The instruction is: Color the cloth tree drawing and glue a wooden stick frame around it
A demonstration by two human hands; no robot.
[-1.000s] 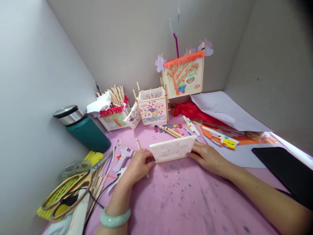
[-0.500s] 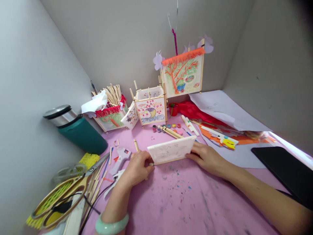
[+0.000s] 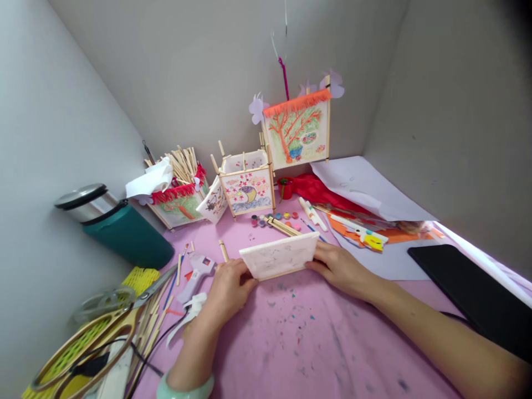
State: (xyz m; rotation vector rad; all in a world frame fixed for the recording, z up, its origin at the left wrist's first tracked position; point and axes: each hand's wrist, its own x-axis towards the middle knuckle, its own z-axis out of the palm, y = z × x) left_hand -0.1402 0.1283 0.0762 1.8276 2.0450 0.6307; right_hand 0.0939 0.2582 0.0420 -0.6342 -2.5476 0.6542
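Observation:
A white panel (image 3: 280, 257) with faint line drawings and a thin wooden strip along its bottom edge stands tilted over the pink cloth. At its lower left corner, my left hand (image 3: 230, 289) is closed with thumb and fingers pinched on it. My right hand (image 3: 338, 269) grips the panel's right edge, the thumb on the near side and the fingers partly hidden behind it. Just beyond my left hand a wooden stick (image 3: 223, 250) with a dark band pokes out; I cannot tell if that hand holds it. More sticks (image 3: 282, 226) lie behind the panel.
A glue gun (image 3: 197, 275), large scissors (image 3: 89, 346) and a green bottle (image 3: 131, 235) are at left. Behind stand a moon-painted lantern (image 3: 248, 189), a hanging tree-painted lantern (image 3: 296, 133) and small paint pots (image 3: 286, 216). A black phone-like slab (image 3: 465, 293) lies at right on pink cloth (image 3: 307, 354).
The camera view has shifted, so the scene sits further left. The stick end that stuck out below my left hand no longer shows. Both hands keep their hold on the panel.

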